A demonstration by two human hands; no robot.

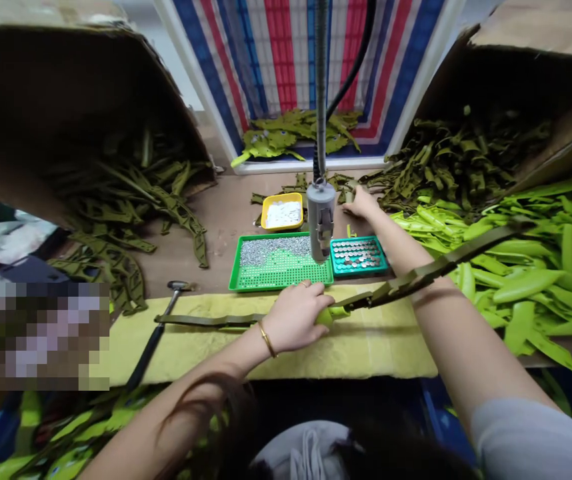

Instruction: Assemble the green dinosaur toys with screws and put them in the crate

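My left hand (293,317) is shut on a long olive fabric strap (206,321) with a bright green end near my thumb, resting on a yellow cloth (376,347). From my hand the strap runs left along the cloth and right, up over my right forearm. My right hand (361,203) lies flat on the wooden table (216,247) at the far side, beside loose olive strips (336,180). Its fingers hold nothing I can see. Just below it sits a teal tray of round metal studs (359,257).
A grey press head (321,220) hangs over a green tray of silver studs (281,263). Behind stands a yellow tray of white parts (282,211). A black-handled hammer (163,327) lies left of the cloth. Cardboard boxes (51,100) and olive and green strip piles (526,280) flank the table.
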